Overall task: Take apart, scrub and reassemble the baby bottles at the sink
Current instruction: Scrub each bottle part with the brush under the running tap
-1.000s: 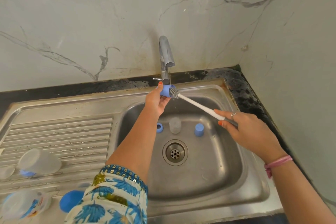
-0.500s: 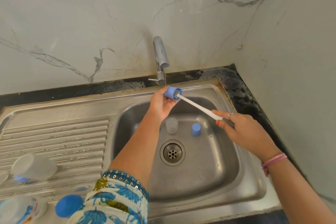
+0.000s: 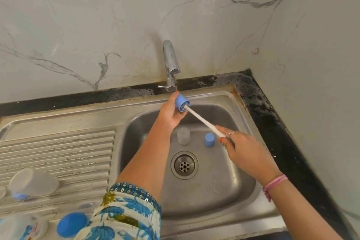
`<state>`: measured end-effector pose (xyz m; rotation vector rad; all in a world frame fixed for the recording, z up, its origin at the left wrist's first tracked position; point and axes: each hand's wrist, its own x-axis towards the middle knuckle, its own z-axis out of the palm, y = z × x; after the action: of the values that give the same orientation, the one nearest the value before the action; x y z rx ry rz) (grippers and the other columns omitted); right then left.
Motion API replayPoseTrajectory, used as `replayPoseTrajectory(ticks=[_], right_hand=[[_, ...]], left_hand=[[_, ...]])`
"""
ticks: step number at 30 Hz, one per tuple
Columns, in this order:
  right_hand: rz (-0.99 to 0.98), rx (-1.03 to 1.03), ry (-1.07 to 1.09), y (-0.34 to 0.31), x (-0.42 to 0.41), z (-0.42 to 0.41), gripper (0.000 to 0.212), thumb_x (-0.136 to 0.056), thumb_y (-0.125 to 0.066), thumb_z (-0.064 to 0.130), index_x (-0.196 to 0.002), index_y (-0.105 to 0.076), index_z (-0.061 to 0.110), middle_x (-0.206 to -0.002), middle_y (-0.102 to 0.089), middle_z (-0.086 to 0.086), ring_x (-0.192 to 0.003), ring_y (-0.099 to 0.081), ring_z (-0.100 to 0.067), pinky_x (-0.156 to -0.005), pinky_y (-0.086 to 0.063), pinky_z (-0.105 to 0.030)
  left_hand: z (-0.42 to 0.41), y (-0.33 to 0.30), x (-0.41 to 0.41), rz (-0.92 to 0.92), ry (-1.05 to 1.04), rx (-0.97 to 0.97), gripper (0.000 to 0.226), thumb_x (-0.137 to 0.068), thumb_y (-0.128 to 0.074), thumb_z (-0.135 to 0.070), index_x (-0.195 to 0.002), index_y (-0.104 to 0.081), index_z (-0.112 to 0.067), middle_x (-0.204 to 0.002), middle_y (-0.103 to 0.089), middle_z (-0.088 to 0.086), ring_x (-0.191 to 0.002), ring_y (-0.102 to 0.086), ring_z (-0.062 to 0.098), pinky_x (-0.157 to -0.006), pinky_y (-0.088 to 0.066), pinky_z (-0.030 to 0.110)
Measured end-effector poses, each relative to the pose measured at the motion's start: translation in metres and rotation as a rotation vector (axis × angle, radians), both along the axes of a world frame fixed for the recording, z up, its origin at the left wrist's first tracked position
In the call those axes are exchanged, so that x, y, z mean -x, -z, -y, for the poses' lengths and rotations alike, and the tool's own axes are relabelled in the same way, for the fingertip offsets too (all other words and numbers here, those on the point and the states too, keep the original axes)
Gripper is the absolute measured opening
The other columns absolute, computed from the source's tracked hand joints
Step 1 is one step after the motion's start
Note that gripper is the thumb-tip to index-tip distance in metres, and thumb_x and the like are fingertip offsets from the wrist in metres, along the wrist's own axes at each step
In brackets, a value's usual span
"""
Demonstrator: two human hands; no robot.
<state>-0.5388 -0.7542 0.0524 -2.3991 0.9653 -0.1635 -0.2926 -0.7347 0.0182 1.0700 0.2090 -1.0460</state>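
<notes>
we see the marble-patterned wall [image 3: 97,25] rising behind a stainless steel sink [image 3: 206,197], with a ribbed drainboard [image 3: 58,154] on its left. a chrome tap [image 3: 171,64] stands at the back rim. on the drainboard a clear bottle body [image 3: 33,182] lies on its side, and a blue cap [image 3: 71,224] sits at the near edge. our left hand [image 3: 171,113] is closed around a small blue bottle cap [image 3: 182,102], held just under the tap spout with its open side facing right. our right hand [image 3: 245,152] pinches the white handle of a bottle brush [image 3: 202,121], whose bristles are inside the held cap. in the basin, beyond the drain [image 3: 184,165], a clear cup-shaped part [image 3: 183,135] and another blue cap [image 3: 209,139] stand near each other.
</notes>
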Motion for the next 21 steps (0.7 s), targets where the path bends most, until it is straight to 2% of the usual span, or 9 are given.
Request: replayPoseTrajectory(ticks=[4,6,9,12,15,16,18,19,21], right_hand=[[0.069,-0.031,0.019,-0.003,-0.002,0.007,0.039,-0.1,-0.047,0.032,-0.138,-0.048,0.043,-0.08,-0.055,0.014,-0.066,-0.051,-0.005,-0.062,-0.044,-0.022],[0.04,-0.001,0.028,-0.004,-0.005,0.004,0.039,-0.101,-0.045,0.033,-0.139,-0.047,0.041,-0.082,-0.056,0.012,-0.067,-0.051,-0.007,-0.064,-0.046,-0.025],[0.017,-0.005,-0.023,-0.004,-0.01,-0.005,0.039,-0.1,-0.046,0.032,-0.138,-0.047,0.041,-0.082,-0.059,0.01,-0.069,-0.054,-0.01,-0.068,-0.051,-0.031],[0.181,-0.234,0.006,-0.002,-0.006,0.004,0.034,-0.098,-0.052,0.029,-0.13,-0.057,0.04,-0.073,-0.062,0.008,-0.057,-0.053,-0.004,-0.056,-0.049,-0.021],[0.291,-0.587,0.162,0.003,-0.003,0.003,0.028,-0.098,-0.054,0.027,-0.123,-0.063,0.036,-0.064,-0.058,0.007,-0.043,-0.041,-0.003,-0.04,-0.035,-0.02],[0.27,-0.574,0.16,0.005,-0.003,-0.002,0.028,-0.099,-0.053,0.028,-0.124,-0.062,0.037,-0.065,-0.057,0.005,-0.044,-0.041,-0.005,-0.039,-0.035,-0.023],[0.163,-0.362,0.087,0.008,0.0,-0.009,0.032,-0.1,-0.049,0.029,-0.129,-0.057,0.038,-0.068,-0.056,0.003,-0.052,-0.047,-0.011,-0.05,-0.043,-0.032],[0.101,-0.247,0.041,0.008,0.002,-0.011,0.035,-0.1,-0.047,0.03,-0.133,-0.053,0.04,-0.068,-0.056,0.005,-0.057,-0.05,-0.012,-0.057,-0.045,-0.032],[0.071,-0.164,-0.021,0.002,0.011,-0.007,0.039,-0.1,-0.048,0.029,-0.134,-0.048,0.048,-0.063,-0.052,0.012,-0.057,-0.049,-0.007,-0.055,-0.041,-0.022]], left_hand=[[0.0,-0.001,-0.002,-0.044,-0.049,0.081,0.022,-0.096,-0.045,-0.024,-0.103,-0.052,-0.004,-0.094,-0.052,0.016,-0.084,-0.058,0.028,-0.095,-0.049,0.05],[0.004,-0.007,-0.002,-0.042,-0.025,0.063,0.028,-0.093,-0.044,-0.031,-0.106,-0.053,-0.007,-0.091,-0.054,0.013,-0.082,-0.058,0.026,-0.088,-0.05,0.05],[0.007,-0.013,0.0,-0.021,-0.003,-0.039,0.037,-0.081,-0.069,-0.052,-0.096,-0.06,-0.019,-0.08,-0.058,0.001,-0.067,-0.053,0.013,-0.066,-0.049,0.031],[0.006,-0.008,0.003,-0.082,-0.043,0.021,0.03,-0.076,-0.082,-0.029,-0.093,-0.061,-0.016,-0.079,-0.06,0.002,-0.058,-0.057,0.009,-0.055,-0.051,0.023],[0.008,-0.007,0.004,-0.063,-0.032,0.065,0.036,-0.08,-0.078,-0.029,-0.101,-0.057,-0.009,-0.088,-0.061,0.01,-0.064,-0.064,0.015,-0.068,-0.059,0.027],[0.01,-0.006,0.005,-0.026,-0.009,0.034,0.036,-0.083,-0.074,-0.035,-0.099,-0.058,-0.007,-0.088,-0.062,0.011,-0.068,-0.064,0.017,-0.072,-0.059,0.03],[0.011,-0.007,0.007,0.01,0.013,-0.023,0.038,-0.091,-0.063,-0.041,-0.096,-0.056,-0.005,-0.088,-0.063,0.014,-0.074,-0.065,0.02,-0.075,-0.057,0.035],[0.011,-0.007,0.007,-0.006,0.009,-0.023,0.035,-0.095,-0.057,-0.04,-0.099,-0.054,-0.005,-0.09,-0.062,0.015,-0.076,-0.065,0.022,-0.075,-0.056,0.038],[0.008,-0.009,0.005,-0.073,-0.019,0.014,0.026,-0.1,-0.049,-0.032,-0.102,-0.051,-0.006,-0.089,-0.059,0.016,-0.075,-0.064,0.022,-0.072,-0.053,0.041]])
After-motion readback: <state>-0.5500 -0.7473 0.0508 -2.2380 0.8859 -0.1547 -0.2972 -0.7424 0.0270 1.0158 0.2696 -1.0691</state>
